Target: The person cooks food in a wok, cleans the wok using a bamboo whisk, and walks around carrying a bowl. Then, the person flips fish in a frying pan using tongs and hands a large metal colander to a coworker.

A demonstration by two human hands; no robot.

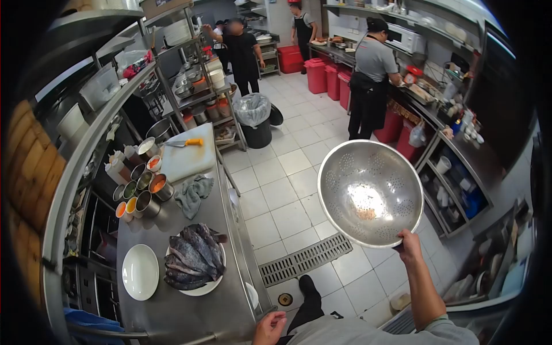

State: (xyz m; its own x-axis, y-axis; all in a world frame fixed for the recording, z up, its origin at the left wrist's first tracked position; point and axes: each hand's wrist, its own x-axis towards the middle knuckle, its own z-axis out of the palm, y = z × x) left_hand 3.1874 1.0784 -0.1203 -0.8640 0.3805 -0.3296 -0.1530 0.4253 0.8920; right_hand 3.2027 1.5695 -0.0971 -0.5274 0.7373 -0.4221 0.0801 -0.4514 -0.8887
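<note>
My right hand grips the rim of a large metal colander, which is tilted so its inside faces me. Light glares off its perforated bottom, where a small brownish patch shows. My left hand hangs low beside the steel counter, loosely curled, with nothing visible in it. On that counter several dark whole fish lie piled on a white plate. An empty white oval plate sits to their left.
Farther along the counter are a grey cloth, a cutting board with a yellow-handled knife, and several metal containers. A floor drain grate crosses the tiles. A lined bin and a co-worker stand beyond.
</note>
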